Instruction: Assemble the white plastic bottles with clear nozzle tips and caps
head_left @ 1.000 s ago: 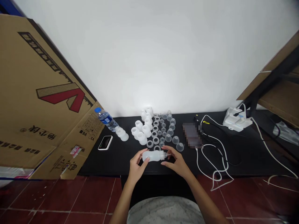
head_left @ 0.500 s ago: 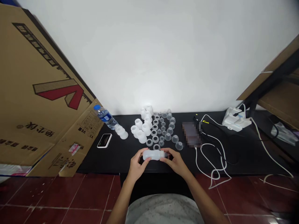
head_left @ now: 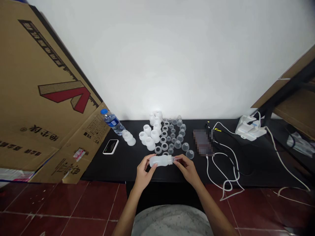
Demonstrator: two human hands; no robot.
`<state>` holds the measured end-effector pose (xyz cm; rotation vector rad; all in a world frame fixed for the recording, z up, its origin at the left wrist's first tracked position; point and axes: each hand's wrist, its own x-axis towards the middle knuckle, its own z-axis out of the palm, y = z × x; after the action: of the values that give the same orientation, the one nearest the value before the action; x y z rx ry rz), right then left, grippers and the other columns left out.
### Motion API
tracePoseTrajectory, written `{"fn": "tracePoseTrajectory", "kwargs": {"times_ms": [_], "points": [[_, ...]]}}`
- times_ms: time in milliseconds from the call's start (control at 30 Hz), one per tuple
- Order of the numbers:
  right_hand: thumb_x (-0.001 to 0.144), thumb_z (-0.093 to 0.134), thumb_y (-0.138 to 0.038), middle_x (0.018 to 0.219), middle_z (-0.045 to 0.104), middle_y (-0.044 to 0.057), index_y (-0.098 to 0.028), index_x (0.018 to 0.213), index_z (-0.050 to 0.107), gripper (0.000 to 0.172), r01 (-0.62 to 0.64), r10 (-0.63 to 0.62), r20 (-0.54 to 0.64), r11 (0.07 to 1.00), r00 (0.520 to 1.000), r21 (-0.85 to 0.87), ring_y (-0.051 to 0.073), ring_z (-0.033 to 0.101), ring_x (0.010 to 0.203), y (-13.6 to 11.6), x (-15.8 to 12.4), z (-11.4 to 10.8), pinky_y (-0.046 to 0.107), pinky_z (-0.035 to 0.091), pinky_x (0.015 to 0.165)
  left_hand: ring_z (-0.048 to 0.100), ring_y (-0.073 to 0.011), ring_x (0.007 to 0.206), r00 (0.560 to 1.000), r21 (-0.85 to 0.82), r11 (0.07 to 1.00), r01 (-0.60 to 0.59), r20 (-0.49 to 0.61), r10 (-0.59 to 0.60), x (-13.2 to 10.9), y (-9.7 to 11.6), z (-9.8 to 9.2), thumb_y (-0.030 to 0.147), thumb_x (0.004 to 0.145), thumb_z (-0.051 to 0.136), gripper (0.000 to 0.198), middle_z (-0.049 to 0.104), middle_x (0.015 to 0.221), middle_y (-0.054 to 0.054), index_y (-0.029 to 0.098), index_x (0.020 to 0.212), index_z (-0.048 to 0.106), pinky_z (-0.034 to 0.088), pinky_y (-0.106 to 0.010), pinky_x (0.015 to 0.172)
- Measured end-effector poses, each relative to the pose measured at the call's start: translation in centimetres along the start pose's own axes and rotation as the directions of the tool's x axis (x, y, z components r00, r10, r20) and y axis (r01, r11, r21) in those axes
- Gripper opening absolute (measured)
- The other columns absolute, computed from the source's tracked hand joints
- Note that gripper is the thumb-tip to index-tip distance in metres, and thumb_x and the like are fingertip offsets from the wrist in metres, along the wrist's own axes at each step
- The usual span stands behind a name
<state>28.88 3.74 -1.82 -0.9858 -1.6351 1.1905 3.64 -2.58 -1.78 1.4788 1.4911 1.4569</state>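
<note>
Well, we hold a frosted plastic bottle point(head_left: 160, 161) level across our front, above the black tabletop point(head_left: 115, 168) and close to its near edge. Our left hand point(head_left: 145, 172) curls around the bottle's body, fingers closed on it, while our right hand point(head_left: 187, 169) pinches narrowly at the neck end, where a small clear tip point(head_left: 175, 159) sticks out. The bottle looks light and thin-walled, likely to give a little under a squeeze and smooth enough to slip, so the fat body seems the surest place to grip, with the tip handled gently. Just behind it lie rows of silicone rings point(head_left: 158, 150) and clear domed cups point(head_left: 185, 147), with white sleeves point(head_left: 155, 135) beyond, so we have little room backward. The near edge also limits us. We have more open tabletop sideways, leftward toward a phone point(head_left: 111, 146) and rightward toward a blurred-out object point(head_left: 203, 142) and white cables point(head_left: 207, 167).
</note>
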Motion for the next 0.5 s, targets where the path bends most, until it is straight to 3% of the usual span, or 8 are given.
{"fn": "tracePoseTrajectory", "kwargs": {"times_ms": [133,233,367,500], "points": [[0.101,0.071,-0.049,0.094,0.073,0.004,-0.023,0.106,0.076,0.027,-0.013,0.013,0.008,1.000,1.000,0.020,0.022,0.066,0.083,0.2,0.0,0.0,0.034,0.054,0.077,0.073,-0.0298,0.126,1.000,-0.009,1.000,-0.006,0.013,0.006,0.0,0.3,-0.1,0.041,0.099,0.073,0.038,0.075,0.133,-0.013,0.023,0.132,0.070,0.063,-0.043,0.106],[0.099,0.074,-0.049,0.093,0.072,0.004,-0.024,0.114,0.074,0.029,-0.016,0.016,0.010,0.999,1.000,0.029,0.021,0.064,0.079,0.0,-0.1,0.1,0.033,0.054,0.075,0.072,-0.0296,0.127,1.000,-0.029,1.000,0.002,0.020,-0.001,0.0,0.1,-0.1,0.040,0.099,0.073,0.039,0.075,0.135,-0.013,0.023,0.134,0.069,0.062,-0.044,0.107],[0.091,0.085,-0.044,0.127,0.073,0.007,-0.028,0.140,0.064,0.056,0.008,-0.012,0.074,0.998,0.997,0.060,0.019,0.065,0.082,-0.7,-0.1,0.1,0.034,0.056,0.079,0.073,-0.0280,0.126,0.998,0.007,1.000,-0.003,0.067,0.003,0.0,0.0,-0.2,0.037,0.100,0.072,0.038,0.074,0.136,-0.012,0.024,0.135,0.069,0.061,-0.043,0.108],[0.094,0.081,-0.044,0.119,0.074,0.006,-0.028,0.131,0.073,0.040,0.026,-0.021,0.114,0.999,0.993,-0.047,0.019,0.065,0.084,-1.3,-0.1,0.0,0.034,0.055,0.080,0.073,-0.0279,0.123,0.993,0.083,0.995,-0.054,0.109,0.045,-0.1,0.1,-0.2,0.037,0.100,0.072,0.039,0.074,0.136,-0.012,0.025,0.137,0.069,0.060,-0.043,0.108]]}}
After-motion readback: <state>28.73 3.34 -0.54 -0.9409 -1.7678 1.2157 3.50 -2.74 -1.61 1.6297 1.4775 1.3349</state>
